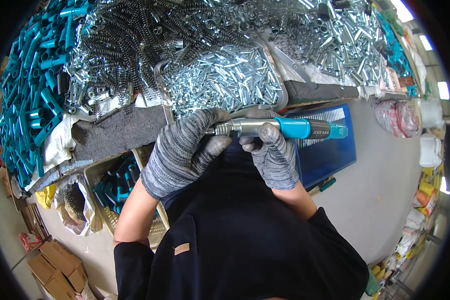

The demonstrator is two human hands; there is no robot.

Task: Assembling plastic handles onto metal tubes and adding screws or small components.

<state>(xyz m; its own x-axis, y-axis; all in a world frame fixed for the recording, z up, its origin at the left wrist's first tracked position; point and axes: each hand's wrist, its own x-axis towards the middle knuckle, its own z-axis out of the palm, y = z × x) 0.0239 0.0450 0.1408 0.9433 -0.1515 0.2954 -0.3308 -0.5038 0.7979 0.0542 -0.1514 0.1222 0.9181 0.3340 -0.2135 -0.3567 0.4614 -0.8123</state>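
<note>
A slim tool (305,128) with a silver barrel and a teal-and-black body lies nearly level between the two gloved hands, just off the near edge of the desk (127,131). Its teal end points right and its narrow silver end, with a spring-like coil, points left. The left hand (182,152) has its grip closed on the narrow end, thumb on the near side. The right hand (274,157) grips the silver barrel beside the teal body, its thumb pressed to the near side.

Just beyond the hands, a metal tray (281,85) on the desk holds many small silver pins (235,75). Dark coil springs (125,47) are heaped to its left and far side, with teal tubular parts (37,107) at far left. Silver tubes (347,47) spread to the far right.

Near the right hand, below desk level, a blue bin (330,167) holds a row of slim silver pieces (330,116). On the left, a cream crate (95,175) contains teal-and-black parts (116,187), beside a white sack (87,222). Cardboard boxes (57,270) sit at near left.
</note>
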